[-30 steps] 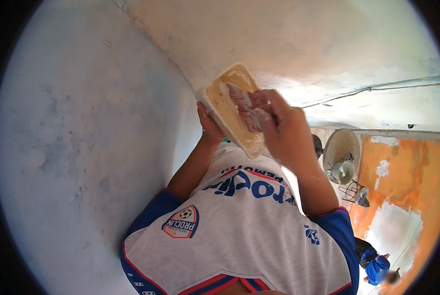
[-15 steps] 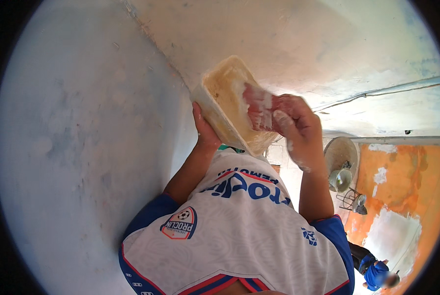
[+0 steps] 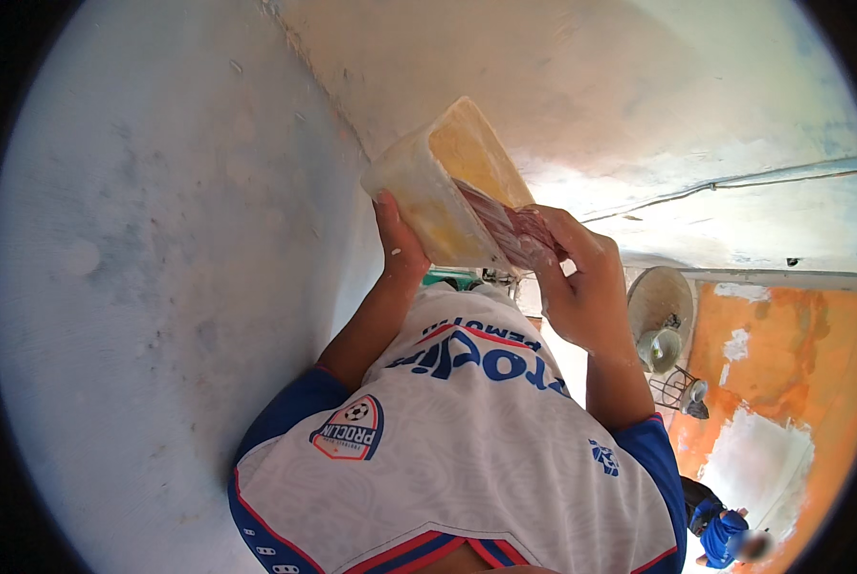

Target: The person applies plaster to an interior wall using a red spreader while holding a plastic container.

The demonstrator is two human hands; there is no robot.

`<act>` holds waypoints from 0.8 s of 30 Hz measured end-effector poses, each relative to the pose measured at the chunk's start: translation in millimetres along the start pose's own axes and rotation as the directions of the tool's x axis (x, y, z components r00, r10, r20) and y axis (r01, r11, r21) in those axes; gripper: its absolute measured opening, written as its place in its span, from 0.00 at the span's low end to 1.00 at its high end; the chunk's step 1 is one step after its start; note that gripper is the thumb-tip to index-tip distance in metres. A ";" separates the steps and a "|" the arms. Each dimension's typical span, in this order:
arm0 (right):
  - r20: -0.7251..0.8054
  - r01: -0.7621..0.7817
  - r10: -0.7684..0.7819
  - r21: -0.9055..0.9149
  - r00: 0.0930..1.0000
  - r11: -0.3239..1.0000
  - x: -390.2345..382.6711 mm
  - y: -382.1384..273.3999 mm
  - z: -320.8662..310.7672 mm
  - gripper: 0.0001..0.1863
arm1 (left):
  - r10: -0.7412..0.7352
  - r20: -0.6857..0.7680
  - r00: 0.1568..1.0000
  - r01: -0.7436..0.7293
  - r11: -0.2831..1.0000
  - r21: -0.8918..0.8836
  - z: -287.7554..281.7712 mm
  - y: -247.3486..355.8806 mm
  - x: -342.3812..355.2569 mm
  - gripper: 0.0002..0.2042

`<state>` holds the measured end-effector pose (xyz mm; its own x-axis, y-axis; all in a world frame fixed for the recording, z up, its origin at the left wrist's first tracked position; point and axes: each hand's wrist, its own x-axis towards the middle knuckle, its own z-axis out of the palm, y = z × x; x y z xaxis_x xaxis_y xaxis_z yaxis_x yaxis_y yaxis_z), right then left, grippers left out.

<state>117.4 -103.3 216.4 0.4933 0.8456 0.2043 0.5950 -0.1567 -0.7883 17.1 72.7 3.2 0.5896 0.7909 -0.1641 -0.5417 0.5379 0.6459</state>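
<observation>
My left hand (image 3: 401,241) is wrapped round the lower outer side of a whitish, translucent rectangular tub (image 3: 411,203). The tub is tilted, its mouth turned toward my right hand, and yellowish-white paste coats its inside. In my right hand (image 3: 583,285) is a dark red, flat putty scraper (image 3: 493,218) streaked with white paste. The scraper's blade lies along the tub's near rim, partly inside the mouth. White smears show on the fingers of both hands.
A bluish-grey wall (image 3: 160,287) rises close on my left. At right are a round basin (image 3: 646,297), a pale bucket (image 3: 660,349) and a metal stand (image 3: 675,390). Beyond them, a person in a blue shirt (image 3: 722,536) is near an orange wall with white patches (image 3: 782,354).
The tub has turned, showing more of its outer side. My right hand has brought the scraper lower and nearer me, from the tub's inside to its near rim.
</observation>
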 end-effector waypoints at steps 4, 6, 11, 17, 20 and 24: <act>0.002 0.026 -0.026 -0.049 1.000 0.998 -8.9 -11.0 -5.5 0.16 | 0.021 -0.038 0.999 -0.021 1.000 0.013 -8.5 -8.4 2.2 0.45; -0.057 0.078 -0.081 -0.057 0.995 0.995 -14.0 -9.6 -6.4 0.16 | 0.029 -0.014 0.999 -0.029 0.999 0.014 -7.2 -7.0 3.2 0.46; -0.172 -0.036 0.055 0.112 0.984 0.993 -11.4 -5.0 -22.5 0.12 | -0.047 -0.047 0.998 0.045 0.998 -0.048 1.1 3.5 2.3 0.49; -0.247 -0.071 0.195 0.436 0.949 0.897 1.2 8.5 -31.9 0.12 | -0.021 0.144 0.989 0.039 0.992 -0.124 16.9 14.9 -8.7 0.42; -0.163 -0.076 0.221 0.614 0.962 0.786 11.6 13.9 -33.7 0.14 | -0.122 0.207 0.971 0.155 0.977 -0.149 30.9 18.9 -9.8 0.43; 0.010 -0.228 0.289 0.642 0.957 0.732 29.9 30.5 -32.2 0.13 | -0.221 0.278 0.935 0.280 0.940 -0.195 42.5 12.3 -9.7 0.44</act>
<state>170.7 -99.2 217.1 0.6383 0.7688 -0.0382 -0.0843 0.0204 -0.9962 30.2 59.3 44.4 0.8375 0.5393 -0.0883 -0.4609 0.7838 0.4162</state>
